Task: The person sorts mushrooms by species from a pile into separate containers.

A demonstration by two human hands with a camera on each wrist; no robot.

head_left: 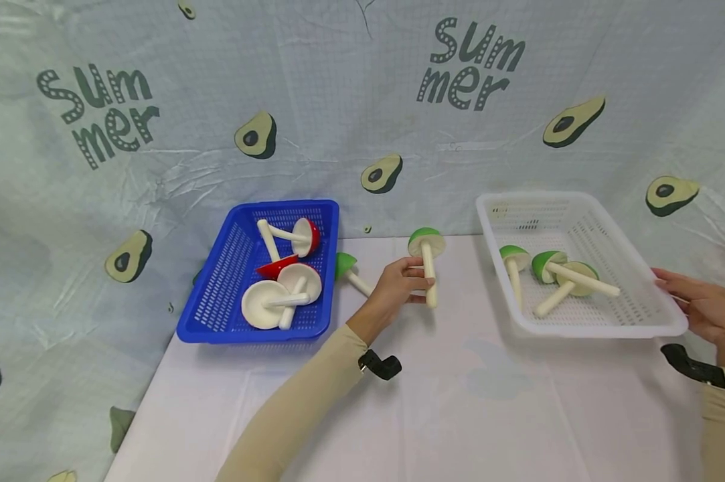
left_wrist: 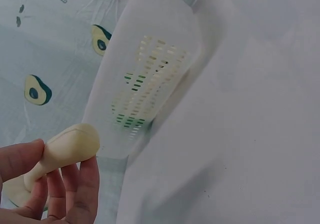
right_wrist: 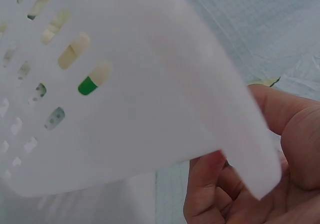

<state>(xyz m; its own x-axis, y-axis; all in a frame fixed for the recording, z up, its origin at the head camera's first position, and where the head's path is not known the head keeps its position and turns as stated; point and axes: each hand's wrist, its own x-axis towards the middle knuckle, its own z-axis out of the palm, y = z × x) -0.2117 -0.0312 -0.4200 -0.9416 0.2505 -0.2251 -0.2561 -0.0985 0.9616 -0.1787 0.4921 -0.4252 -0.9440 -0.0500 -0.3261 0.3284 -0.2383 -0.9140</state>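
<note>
My left hand (head_left: pixel 418 282) pinches the cream stem of a green-capped toy mushroom (head_left: pixel 427 244) and holds it upright above the white table, between the two baskets. In the left wrist view the stem end (left_wrist: pixel 71 145) lies between the thumb and fingers of my left hand (left_wrist: pixel 59 180). A second green mushroom (head_left: pixel 347 266) lies on the table beside the blue basket (head_left: pixel 217 288). My right hand (head_left: pixel 692 304) grips the near right corner of the white basket (head_left: pixel 603 331), which holds three green mushrooms (head_left: pixel 549 266). Seen from the right wrist, the fingers of my right hand (right_wrist: pixel 240 189) curl under the white basket's rim (right_wrist: pixel 150 83).
The blue basket holds several red-capped mushrooms (head_left: pixel 290 268), some lying underside up. An avocado-print "Summer" cloth (head_left: pixel 362 100) hangs behind the table. Bare tablecloth (head_left: pixel 458 402) stretches in front of both baskets. The white basket (left_wrist: pixel 150 63) lies just ahead of my left hand.
</note>
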